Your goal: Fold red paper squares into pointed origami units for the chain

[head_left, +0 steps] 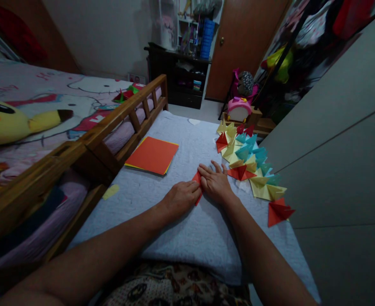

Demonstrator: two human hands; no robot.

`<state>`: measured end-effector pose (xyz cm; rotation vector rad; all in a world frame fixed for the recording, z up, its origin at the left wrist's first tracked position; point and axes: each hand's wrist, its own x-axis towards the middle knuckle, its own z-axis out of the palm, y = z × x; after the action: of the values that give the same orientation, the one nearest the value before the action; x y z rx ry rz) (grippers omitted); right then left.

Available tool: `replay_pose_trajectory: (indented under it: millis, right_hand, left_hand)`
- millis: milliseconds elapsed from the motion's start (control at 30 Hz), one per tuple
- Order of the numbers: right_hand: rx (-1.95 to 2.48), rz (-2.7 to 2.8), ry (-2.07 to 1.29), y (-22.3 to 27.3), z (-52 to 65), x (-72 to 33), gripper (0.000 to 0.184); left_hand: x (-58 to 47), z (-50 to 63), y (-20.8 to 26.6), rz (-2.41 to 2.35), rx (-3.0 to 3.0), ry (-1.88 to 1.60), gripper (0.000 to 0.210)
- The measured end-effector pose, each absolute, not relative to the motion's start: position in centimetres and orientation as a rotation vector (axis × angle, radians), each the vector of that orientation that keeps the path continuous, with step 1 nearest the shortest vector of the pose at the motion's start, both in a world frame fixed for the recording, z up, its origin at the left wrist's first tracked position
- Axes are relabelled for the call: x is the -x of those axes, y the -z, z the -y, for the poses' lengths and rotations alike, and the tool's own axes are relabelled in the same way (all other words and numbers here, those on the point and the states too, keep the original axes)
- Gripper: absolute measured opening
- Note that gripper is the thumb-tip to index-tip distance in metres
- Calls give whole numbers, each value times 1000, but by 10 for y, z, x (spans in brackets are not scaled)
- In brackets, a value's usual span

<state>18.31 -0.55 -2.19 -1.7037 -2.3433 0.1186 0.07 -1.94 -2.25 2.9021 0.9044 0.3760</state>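
Observation:
A small folded piece of red paper [199, 199] lies on the cloth-covered surface, partly hidden under my fingers. My left hand [181, 198] grips it from the left, fingers together and pressed down. From the right, my right hand [215, 183] holds the same paper near its upper part, with some fingers raised and apart. A stack of square paper sheets [153, 155], red-orange on top with yellow edges showing, sits beyond my left hand. To the right of my right hand are many folded paper pieces in pale yellow [260, 187], teal [247, 146] and red [279, 211].
A wooden bed rail [123, 114] runs along the left, with a bed and a yellow plush toy [5, 123] behind it. Pale cabinet doors [343, 170] stand at the right. A dark shelf unit [177, 76] and a pink toy case [239, 109] are farther back.

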Motion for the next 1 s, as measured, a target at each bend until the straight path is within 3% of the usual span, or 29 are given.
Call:
replay_pose_trajectory:
  millis: [267, 500, 767, 1000]
  right_hand:
    - [1652, 2153, -145, 28, 6, -194, 49]
    - [1338, 2305, -377, 11, 24, -205, 33]
    - [1433, 2421, -389, 6, 25, -201, 14]
    - [1441, 2418, -404, 5, 23, -201, 10]
  left_hand:
    - [12, 7, 27, -814, -2565, -699, 37]
    - [16, -1, 26, -778, -2496, -674, 53]
    - [17, -1, 17, -831, -2365, -632, 48]
    - [22, -8, 18, -834, -2341, -647, 34]
